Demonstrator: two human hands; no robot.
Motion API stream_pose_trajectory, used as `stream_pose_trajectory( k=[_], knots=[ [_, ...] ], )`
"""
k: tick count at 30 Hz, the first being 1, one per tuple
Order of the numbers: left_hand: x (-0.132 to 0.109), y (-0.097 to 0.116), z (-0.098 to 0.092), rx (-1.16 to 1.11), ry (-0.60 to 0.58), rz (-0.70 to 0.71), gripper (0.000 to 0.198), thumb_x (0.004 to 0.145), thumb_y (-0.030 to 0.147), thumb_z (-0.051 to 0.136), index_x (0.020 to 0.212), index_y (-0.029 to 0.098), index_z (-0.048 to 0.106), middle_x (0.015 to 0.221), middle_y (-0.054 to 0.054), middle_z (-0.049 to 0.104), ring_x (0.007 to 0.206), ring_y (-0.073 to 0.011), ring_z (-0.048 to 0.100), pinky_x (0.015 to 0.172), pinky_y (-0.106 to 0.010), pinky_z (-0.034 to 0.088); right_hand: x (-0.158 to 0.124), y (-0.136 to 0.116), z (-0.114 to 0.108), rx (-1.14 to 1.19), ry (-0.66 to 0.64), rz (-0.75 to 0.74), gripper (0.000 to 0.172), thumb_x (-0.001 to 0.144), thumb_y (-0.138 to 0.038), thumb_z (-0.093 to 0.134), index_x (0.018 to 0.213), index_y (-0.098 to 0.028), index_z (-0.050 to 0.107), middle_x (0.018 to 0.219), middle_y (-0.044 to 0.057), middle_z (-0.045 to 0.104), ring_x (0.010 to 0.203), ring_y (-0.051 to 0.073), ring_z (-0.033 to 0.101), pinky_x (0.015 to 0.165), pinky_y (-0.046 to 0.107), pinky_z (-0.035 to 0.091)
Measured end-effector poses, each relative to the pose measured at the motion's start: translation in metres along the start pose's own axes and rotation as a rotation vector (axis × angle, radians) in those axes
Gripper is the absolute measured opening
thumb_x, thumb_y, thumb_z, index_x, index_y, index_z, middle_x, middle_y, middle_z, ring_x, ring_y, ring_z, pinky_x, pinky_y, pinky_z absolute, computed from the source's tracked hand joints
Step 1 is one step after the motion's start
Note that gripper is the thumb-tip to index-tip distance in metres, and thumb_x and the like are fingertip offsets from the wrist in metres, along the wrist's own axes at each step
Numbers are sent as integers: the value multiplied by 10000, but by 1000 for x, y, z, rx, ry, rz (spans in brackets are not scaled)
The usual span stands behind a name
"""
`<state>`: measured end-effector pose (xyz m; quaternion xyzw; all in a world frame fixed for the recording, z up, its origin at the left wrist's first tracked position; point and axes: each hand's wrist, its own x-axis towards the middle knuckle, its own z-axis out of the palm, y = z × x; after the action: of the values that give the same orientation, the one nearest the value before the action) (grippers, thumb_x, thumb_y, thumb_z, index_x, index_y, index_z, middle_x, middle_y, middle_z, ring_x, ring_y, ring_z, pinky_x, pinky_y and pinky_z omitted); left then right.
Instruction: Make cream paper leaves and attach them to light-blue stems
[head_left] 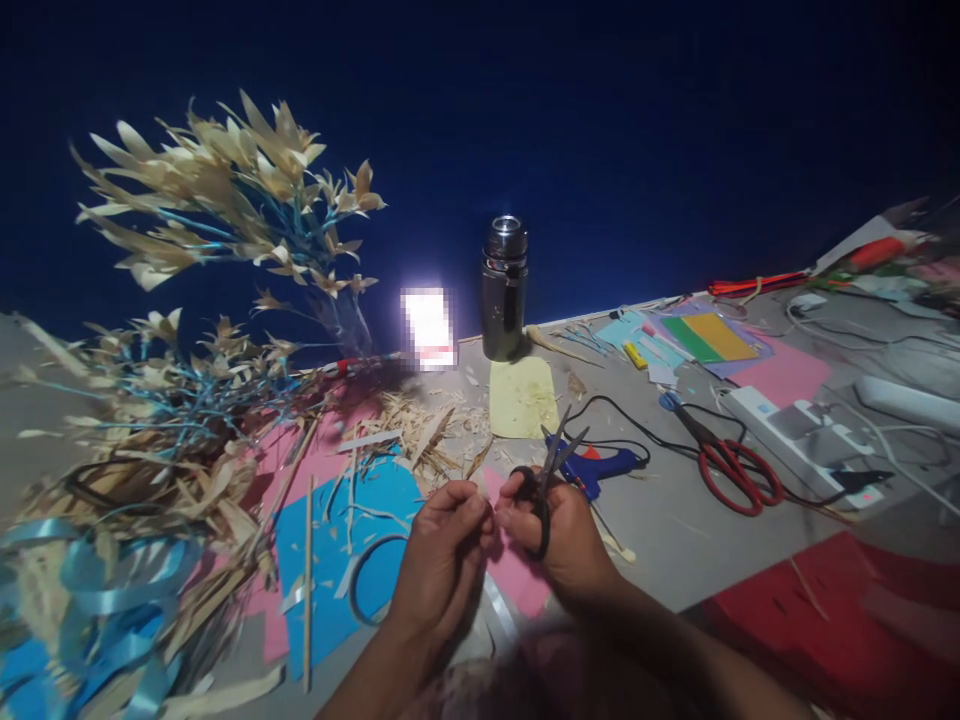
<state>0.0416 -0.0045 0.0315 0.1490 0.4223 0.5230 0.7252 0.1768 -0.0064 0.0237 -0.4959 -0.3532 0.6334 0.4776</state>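
Note:
Black-handled scissors (553,460) hang from my right hand (574,540), their loops round its fingers and the slightly parted blades pointing up and away. The thumb and fingertips of that hand are pinched together, close to those of my left hand (442,550). My left hand is closed as well; what sits between its fingertips is too small to make out. Just beyond the right hand lies a blue glue gun (611,467) with a black cord. Under and beside the left hand are a blue sheet (330,610) with scraps and a roll of tape (367,580).
Husk flowers on blue stems (262,190) rise at the left, above dry husks and blue ribbon (112,580). A dark flask (504,310) stands behind a yellow pad (517,400). Red-handled scissors (739,480), a power strip (802,440) and cables lie right.

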Motion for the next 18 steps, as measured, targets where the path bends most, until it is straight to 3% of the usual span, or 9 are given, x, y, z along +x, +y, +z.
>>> stream_pose_trajectory(
  k=[6, 11, 18],
  knots=[
    [-7, -3, 0, 38, -79, -88, 244, 639, 206, 912, 726, 132, 696, 662, -14, 666, 567, -83, 574, 568, -188, 495, -1, -4, -4, 6, -43, -24, 286, 664, -254, 781, 865, -178, 593, 581, -34, 641, 491, 141, 623, 475, 215, 470],
    [-10, 4, -2, 61, -187, -117, 252, 779, 365, 798, 759, 125, 726, 743, -66, 686, 617, -130, 612, 586, -234, 518, -9, -14, -7, 27, -163, 37, 258, 644, -222, 750, 837, -174, 586, 626, -20, 662, 531, 136, 632, 523, 220, 486],
    [-13, 17, -3, 178, -167, -157, 171, 656, 188, 837, 664, 128, 677, 653, -21, 642, 513, -81, 565, 517, -180, 459, -13, -16, -13, -157, -228, 37, 209, 644, -202, 752, 814, -157, 639, 642, -37, 606, 532, 91, 530, 514, 192, 420]
  ],
)
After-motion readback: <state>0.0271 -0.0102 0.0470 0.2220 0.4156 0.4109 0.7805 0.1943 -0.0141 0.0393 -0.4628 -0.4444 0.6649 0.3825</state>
